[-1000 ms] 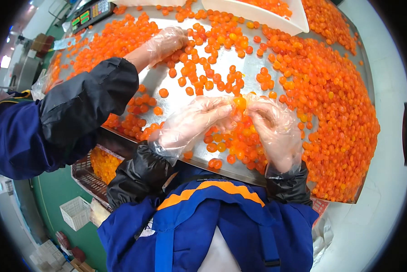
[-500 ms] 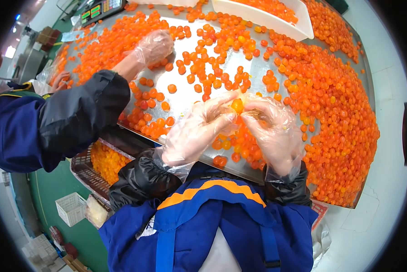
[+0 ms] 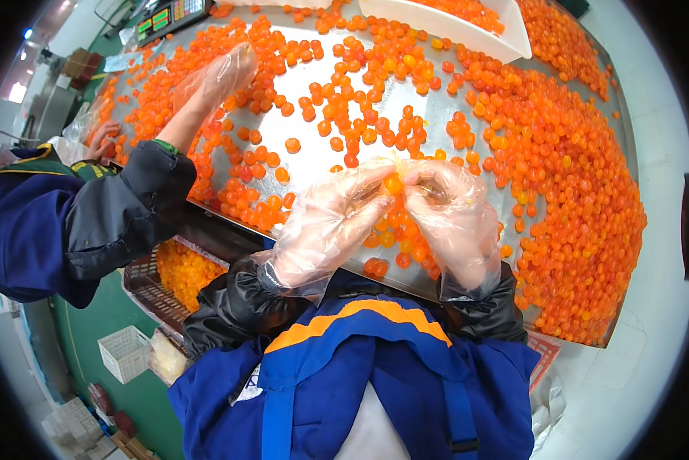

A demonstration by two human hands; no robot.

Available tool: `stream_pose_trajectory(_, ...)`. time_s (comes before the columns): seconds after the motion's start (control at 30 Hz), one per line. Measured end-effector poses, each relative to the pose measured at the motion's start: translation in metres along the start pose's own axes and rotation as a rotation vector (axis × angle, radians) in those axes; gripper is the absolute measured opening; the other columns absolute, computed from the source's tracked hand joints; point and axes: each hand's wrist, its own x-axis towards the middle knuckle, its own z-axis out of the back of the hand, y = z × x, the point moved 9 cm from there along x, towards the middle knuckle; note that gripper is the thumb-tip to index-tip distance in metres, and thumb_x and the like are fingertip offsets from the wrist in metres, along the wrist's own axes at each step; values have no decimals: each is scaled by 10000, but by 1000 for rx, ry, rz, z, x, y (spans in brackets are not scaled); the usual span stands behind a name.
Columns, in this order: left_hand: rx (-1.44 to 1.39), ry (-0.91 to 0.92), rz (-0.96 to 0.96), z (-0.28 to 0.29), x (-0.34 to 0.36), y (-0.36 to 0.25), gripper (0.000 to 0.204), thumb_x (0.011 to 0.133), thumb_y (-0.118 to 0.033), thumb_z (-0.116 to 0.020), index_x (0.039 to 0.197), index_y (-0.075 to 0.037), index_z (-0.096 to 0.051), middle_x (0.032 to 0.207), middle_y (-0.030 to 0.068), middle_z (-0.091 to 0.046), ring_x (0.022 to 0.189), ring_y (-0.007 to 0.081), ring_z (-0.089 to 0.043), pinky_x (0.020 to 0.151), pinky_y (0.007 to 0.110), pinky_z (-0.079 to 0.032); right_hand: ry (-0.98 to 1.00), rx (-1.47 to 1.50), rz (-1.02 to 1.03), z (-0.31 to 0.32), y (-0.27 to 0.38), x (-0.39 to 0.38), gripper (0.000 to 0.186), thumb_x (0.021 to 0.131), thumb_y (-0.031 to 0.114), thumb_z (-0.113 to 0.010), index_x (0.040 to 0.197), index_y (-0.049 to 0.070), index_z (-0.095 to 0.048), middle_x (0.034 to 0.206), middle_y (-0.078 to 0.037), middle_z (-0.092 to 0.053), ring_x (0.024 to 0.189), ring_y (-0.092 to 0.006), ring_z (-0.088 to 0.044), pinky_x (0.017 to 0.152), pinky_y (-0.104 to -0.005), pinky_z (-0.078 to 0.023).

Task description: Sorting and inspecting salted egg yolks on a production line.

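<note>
A glossy, round orange egg yolk (image 3: 393, 183) is pinched between the fingertips of my left hand (image 3: 329, 222). My right hand (image 3: 455, 222) is closed too, its thumb and fingers gripping at the yolk's right side. A thin pale wisp shows above the fingertips, too fine to make out clearly. Both hands wear clear plastic gloves and hover over the near part of a metal table (image 3: 314, 165). Below and between them lie several loose yolks (image 3: 406, 247), partly hidden by the hands.
A large heap of yolks (image 3: 582, 230) covers the table's right side. At the back stand a white tray (image 3: 505, 47) and a scale (image 3: 172, 19). A co-worker's gloved hand (image 3: 225, 73) reaches over the left pile. A crate of yellow-orange pieces (image 3: 183, 276) sits below the table's left edge.
My hands have shifted slightly left and nearer together around the yolk. The co-worker's hand has moved left and lifted, fingers now pointing up and away.
</note>
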Motion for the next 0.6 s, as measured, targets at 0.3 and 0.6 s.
stream_pose_trajectory(0.3, -794, 30, 281, -11, -5, 26, 519, 977, -75, -640, 1461, 0, -468, 1414, 114, -558, 1206, 194, -601, 992, 324, -522, -37, -56, 106, 8, 20, -1, 126, 811, 33, -710, 935, 17, -697, 939, -138, -709, 898, -274, -705, 804, -357, -549)
stream_pose_trajectory(0.6, -743, -38, 240, -12, -7, 36, 498, 923, -71, -712, 1381, 18, -536, 1317, 127, -624, 1151, 176, -629, 978, 321, -533, 13, -132, 142, -1, 37, -3, 137, 832, 59, -704, 960, 8, -708, 944, -147, -708, 907, -307, -694, 802, -374, -546)
